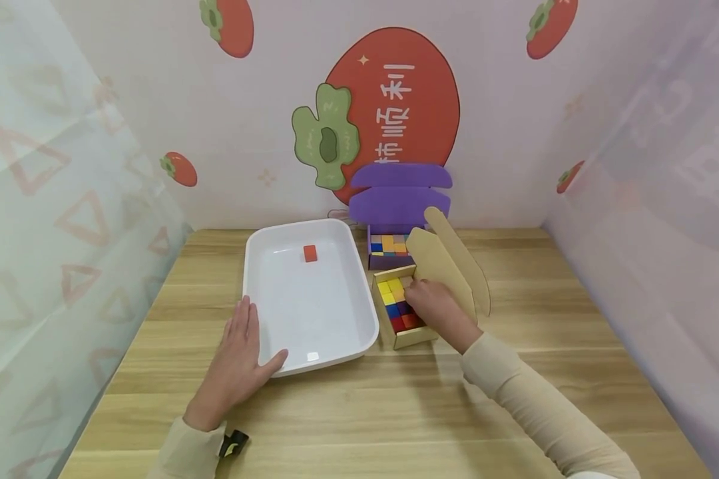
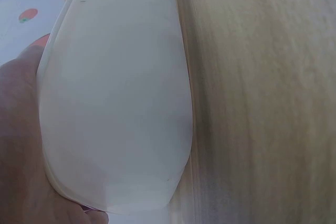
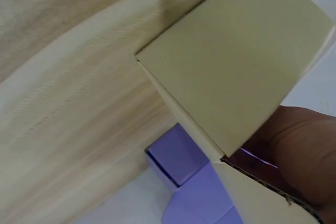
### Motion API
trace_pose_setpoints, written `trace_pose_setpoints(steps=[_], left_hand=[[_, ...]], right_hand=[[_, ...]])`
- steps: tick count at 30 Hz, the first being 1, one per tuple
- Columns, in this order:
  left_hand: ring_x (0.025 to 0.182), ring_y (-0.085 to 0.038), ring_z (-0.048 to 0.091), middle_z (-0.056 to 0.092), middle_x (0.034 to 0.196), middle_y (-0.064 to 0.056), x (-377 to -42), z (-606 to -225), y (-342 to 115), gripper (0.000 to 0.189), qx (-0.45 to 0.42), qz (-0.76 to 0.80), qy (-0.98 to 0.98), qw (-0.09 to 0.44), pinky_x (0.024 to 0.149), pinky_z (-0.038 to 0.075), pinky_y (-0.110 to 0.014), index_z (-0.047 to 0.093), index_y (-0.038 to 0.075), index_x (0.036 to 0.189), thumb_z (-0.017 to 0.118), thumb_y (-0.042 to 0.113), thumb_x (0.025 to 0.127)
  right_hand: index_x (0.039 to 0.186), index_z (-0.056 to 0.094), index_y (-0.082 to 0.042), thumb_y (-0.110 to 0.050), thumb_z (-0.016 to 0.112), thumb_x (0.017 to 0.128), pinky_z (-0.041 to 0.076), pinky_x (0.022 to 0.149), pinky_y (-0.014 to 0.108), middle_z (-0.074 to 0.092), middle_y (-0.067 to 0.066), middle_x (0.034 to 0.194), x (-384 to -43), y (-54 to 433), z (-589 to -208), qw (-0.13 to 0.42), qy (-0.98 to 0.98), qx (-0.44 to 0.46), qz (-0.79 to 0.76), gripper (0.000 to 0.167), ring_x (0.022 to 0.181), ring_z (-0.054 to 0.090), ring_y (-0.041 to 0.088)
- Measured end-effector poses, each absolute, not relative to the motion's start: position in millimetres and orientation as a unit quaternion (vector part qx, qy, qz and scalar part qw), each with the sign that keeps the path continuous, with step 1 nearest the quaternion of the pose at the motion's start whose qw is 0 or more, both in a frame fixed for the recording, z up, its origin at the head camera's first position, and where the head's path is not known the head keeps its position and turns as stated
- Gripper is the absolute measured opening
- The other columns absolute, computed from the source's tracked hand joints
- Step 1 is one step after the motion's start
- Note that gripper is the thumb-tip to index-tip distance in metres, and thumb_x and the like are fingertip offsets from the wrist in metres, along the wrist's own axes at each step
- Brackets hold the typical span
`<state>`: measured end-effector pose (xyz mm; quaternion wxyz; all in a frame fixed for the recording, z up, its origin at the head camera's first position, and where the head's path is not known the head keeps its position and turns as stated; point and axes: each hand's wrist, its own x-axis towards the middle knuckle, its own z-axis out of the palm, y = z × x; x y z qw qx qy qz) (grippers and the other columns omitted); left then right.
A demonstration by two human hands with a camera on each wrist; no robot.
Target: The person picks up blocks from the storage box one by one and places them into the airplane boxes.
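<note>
My left hand (image 1: pixel 234 359) rests on the near left corner of a white tray (image 1: pixel 311 306), fingers straight and thumb across the rim. The left wrist view has the tray's outer wall (image 2: pixel 115 93) beside that hand. Inside the tray, towards the back, sits one red block (image 1: pixel 310 253). To the tray's right stands an open tan cardboard box (image 1: pixel 416 337) packed with coloured blocks (image 1: pixel 393 311). My right hand (image 1: pixel 434 306) reaches into it, fingers bent down at the blocks. Its fingertips are hidden, in the right wrist view behind the box wall (image 3: pixel 231 61).
Behind the tan box stands a purple box (image 1: pixel 389 261) of coloured blocks, its lid (image 1: pixel 401 203) raised against the back wall. The tan lid (image 1: pixel 443 266) stands up on the right, beside my right hand. A small black object (image 1: pixel 234 444) is at my left cuff.
</note>
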<state>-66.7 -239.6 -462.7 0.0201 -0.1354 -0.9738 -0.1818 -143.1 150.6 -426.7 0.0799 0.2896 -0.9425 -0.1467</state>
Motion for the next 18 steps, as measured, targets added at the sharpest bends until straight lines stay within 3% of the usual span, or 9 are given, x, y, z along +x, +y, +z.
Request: trace_pose_setpoints(steps=[10, 18], left_hand=[[0.163, -0.049, 0.005, -0.001, 0.175, -0.031, -68.8, -462.4, -240.3, 0.111, -0.134, -0.185, -0.973, 0.025, 0.128, 0.018, -0.069, 0.009, -0.016, 0.162, 0.065, 0.054, 0.097], [0.163, -0.049, 0.005, -0.002, 0.175, -0.031, -67.9, -463.7, -239.8, 0.111, -0.136, -0.182, -0.974, 0.022, 0.129, 0.018, -0.069, 0.008, -0.016, 0.162, 0.065, 0.054, 0.097]], right_hand=[[0.088, 0.076, -0.003, 0.007, 0.079, 0.087, 0.062, 0.057, 0.038, 0.074, 0.012, 0.081, -139.8, 151.8, -435.2, 0.128, -0.947, 0.280, -0.090, 0.011, 0.070, 0.072, 0.026], [0.088, 0.069, -0.006, 0.003, 0.077, 0.091, 0.054, 0.056, 0.026, 0.069, 0.007, 0.079, -133.9, 128.8, -389.2, 0.078, -0.962, 0.260, -0.008, 0.012, 0.066, 0.061, 0.017]])
